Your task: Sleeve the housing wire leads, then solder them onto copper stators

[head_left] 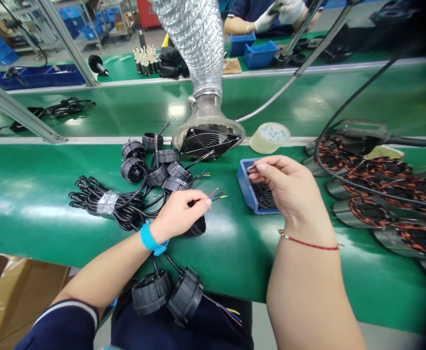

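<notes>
My left hand, with a blue band at the wrist, is closed on a black cable's stripped wires; their thin coloured ends stick out past the fingertips. A black ring-shaped cap sits partly hidden beneath that hand. Over a small blue bin, my right hand has its thumb and fingertips pinched together. What they hold, if anything, is too small to make out. Many short black pieces lie in the bin. Two black ribbed caps with cables hang at the table's front edge, near my lap.
Bundled black cables and more black caps lie left on the green table. A fume duct with a fan hangs at the centre back. Tape roll stands beside it. Copper-wound stators crowd the right. A gloved co-worker sits opposite.
</notes>
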The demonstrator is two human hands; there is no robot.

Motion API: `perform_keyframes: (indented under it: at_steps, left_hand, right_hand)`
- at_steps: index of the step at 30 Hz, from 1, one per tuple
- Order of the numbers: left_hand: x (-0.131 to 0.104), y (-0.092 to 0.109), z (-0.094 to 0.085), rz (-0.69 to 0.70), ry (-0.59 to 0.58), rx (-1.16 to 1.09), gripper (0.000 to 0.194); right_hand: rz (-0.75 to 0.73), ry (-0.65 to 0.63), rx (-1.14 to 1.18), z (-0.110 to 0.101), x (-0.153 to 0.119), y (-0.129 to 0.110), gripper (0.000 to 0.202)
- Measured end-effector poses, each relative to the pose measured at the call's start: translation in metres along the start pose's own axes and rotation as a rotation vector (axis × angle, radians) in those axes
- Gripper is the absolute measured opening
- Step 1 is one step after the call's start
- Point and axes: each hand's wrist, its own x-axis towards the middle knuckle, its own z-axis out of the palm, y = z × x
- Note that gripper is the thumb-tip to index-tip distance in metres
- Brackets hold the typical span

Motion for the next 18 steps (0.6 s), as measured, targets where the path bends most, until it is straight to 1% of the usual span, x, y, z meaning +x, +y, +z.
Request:
perform_keyframes:
  at_steps: [3,5,7,9,15,18]
  left_hand:
    - [0.000,-0.001,0.000,-0.003,-0.009,0.017,0.027]
    - [0.000,-0.001,0.000,-0.003,-0.012,0.027,0.028]
    - [0.000,0.000,-0.001,0.000,-0.015,0.034,0.027]
    - [0.000,0.000,-0.001,0.002,-0.017,0.038,0.027]
    - [0.000,0.000,-0.001,-0.006,-0.017,0.047,0.027]
    - [-0.001,0.000,0.000,-0.008,-0.018,0.064,0.027]
  right_hand:
    - [0.044,-0.221,0.160,0.017,-0.012,-0.010,0.023]
    - [0.060,-0.356,0.182,0.025,-0.019,-0.014,0.022]
    - [0.068,-0.441,0.175,0.030,-0.024,-0.017,0.020]
    - [0.070,-0.467,0.155,0.031,-0.027,-0.018,0.019]
    - [0.046,-0.452,0.092,0.030,-0.028,-0.021,0.022]
    - [0.050,-0.503,0.027,0.031,-0.028,-0.022,0.020]
